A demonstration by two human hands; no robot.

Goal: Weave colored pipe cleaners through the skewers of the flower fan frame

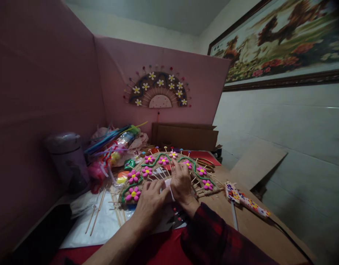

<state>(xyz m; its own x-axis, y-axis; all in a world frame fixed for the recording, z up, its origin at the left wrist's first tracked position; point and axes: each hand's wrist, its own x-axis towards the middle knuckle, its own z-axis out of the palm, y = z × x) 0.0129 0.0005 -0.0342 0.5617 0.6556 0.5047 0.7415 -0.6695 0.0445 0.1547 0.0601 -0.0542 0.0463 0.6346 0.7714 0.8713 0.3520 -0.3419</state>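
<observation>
A half-round woven fan decoration (155, 165) lies in front of me, with pink clay flowers (134, 176), a wavy green cord (199, 170) and thin wooden sticks. Around the fan's lower middle, my left hand (151, 198) is closed with bent fingers. My right hand (182, 182) is pinched closed over the centre, its fingertips just below the top flower (173, 154). What sits between those fingertips is too small to make out. A whitish piece (168, 184) shows partly between both hands.
A flower-patterned glue gun (248, 202) with a cord rests at right on cardboard. Loose sticks (97, 211) lie left on white plastic. Behind are a tumbler (67, 162), bagged craft supplies (117, 147), scissors (205, 163) and a cardboard box (186, 136). A finished fan (160, 88) hangs on the pink panel.
</observation>
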